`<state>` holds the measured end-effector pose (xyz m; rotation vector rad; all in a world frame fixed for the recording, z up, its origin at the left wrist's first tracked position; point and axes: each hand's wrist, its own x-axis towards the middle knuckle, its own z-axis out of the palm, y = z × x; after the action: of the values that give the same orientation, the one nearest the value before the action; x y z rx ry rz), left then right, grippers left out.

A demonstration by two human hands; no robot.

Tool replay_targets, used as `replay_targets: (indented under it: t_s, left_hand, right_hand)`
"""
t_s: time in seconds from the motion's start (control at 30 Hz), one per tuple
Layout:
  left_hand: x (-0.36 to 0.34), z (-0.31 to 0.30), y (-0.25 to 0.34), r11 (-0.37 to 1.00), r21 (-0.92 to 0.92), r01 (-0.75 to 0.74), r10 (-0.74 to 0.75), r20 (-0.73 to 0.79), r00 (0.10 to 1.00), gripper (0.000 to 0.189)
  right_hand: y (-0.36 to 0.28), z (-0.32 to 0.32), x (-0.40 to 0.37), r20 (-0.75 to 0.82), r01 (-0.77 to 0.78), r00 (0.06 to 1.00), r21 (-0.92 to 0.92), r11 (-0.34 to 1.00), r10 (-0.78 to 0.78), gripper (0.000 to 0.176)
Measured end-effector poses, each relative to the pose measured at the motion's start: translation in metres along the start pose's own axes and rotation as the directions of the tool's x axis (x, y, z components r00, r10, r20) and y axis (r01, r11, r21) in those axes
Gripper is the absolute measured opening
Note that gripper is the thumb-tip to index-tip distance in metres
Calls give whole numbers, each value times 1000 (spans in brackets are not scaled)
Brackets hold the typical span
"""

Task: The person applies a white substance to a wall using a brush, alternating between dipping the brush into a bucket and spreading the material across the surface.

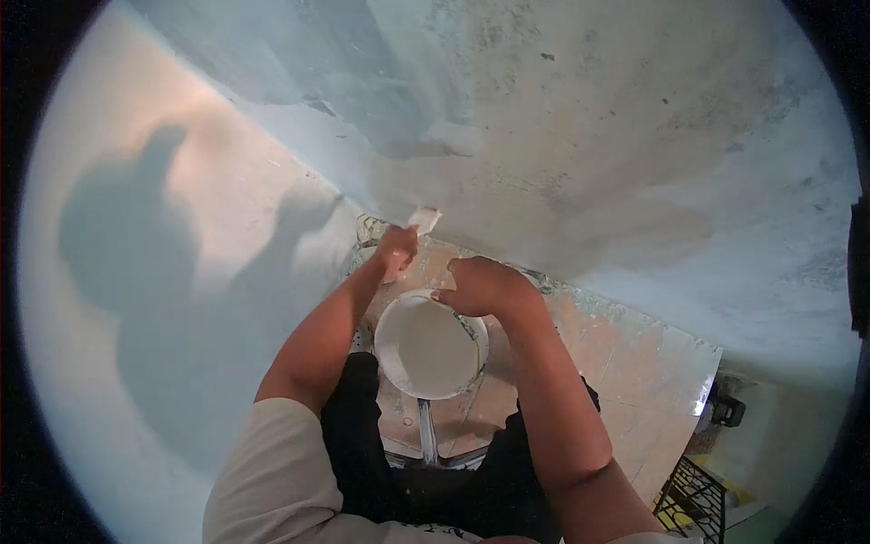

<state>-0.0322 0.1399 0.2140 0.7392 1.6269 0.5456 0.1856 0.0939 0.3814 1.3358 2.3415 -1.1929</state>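
My left hand (399, 250) is closed around a small paintbrush (426, 218). Its pale, flat end points up and right, close to the foot of the wall (580, 118). A round white bucket (381, 349) stands between my knees, with a pale, whitish liquid inside. My right hand (489, 287) is at the bucket's far rim, thumb over the edge and the other fingers bent down beyond it. Those bent fingers are partly hidden by the hand itself. Smears mark the bucket's right rim.
The wall has darker, damp-looking patches. A pale side wall (136, 363) on the left carries my shadow. Splashed, tiled floor (598, 354) runs along the wall. A metal bar (428, 435) lies below the bucket. At lower right are a black metal grille (693, 499) and a dark object (727, 410).
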Motion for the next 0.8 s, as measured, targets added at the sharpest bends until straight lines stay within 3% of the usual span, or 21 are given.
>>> replay_targets:
  t_s: [0.13,0.23,0.3,0.47,0.5,0.57,0.6,0.67,0.8]
  left_hand:
    - [-64,20,51,981,-171,88,-111,-131,985,32]
    - [-101,16,74,996,-80,-29,12,-198,980,33]
    - [-132,13,91,962,-232,-145,112,-150,982,23]
    - [-192,8,121,814,-392,-429,409,-138,902,37]
    - [-191,9,120,813,-390,-432,412,-138,901,37]
    - [-180,17,113,626,-516,-585,634,-100,767,39]
    - [-174,21,112,625,-516,-585,636,-97,765,39]
    - [-153,31,109,767,-429,-477,518,-27,855,33]
    - [-53,46,52,791,-410,-454,476,-53,878,36]
  right_hand:
    - [4,-4,-7,9,1,1000,7,1000,-1,53]
    - [6,-6,-11,-28,19,999,13,1000,-19,53]
    - [7,-5,-13,-36,24,999,13,1000,-23,52]
    - [12,-4,-20,-9,-2,1000,16,1000,2,53]
    - [12,-6,-24,-12,0,1000,17,1000,0,53]
    - [13,-11,-29,5,-34,999,9,999,34,55]
    - [15,-12,-29,2,-36,999,10,999,36,55]
    - [18,-11,-28,-25,-22,999,15,1000,23,56]
    - [14,-9,-24,-11,-24,1000,20,1000,24,55]
